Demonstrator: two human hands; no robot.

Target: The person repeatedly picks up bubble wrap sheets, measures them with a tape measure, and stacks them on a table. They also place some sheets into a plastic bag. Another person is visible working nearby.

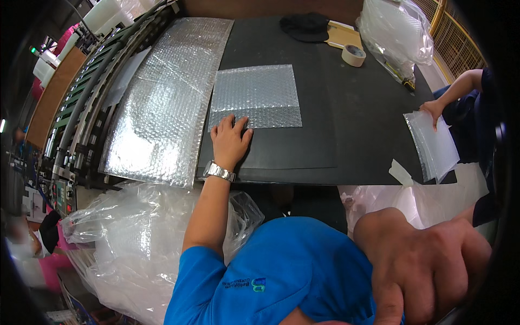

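Observation:
My left hand [230,142], with a metal watch on its wrist, lies flat with fingers spread on the near edge of a small bubble wrap sheet [257,92]. That sheet rests on a black table [357,130]. To its left lies a long bubble wrap sheet [168,92], reaching from the table's near edge toward the back. Large and close at the lower right is my right hand [422,260], raised off the table in front of my blue shirt. Its fingers curl inward, and whatever they may hold is hidden.
A roll of tape [353,55], a black cap [304,27] and a clipboard [345,36] lie at the back. On the right, another person's hand [433,111] grips clear plastic sheets [433,143]. A roller conveyor [89,103] runs along the left; plastic bags [130,238] bulge below the table.

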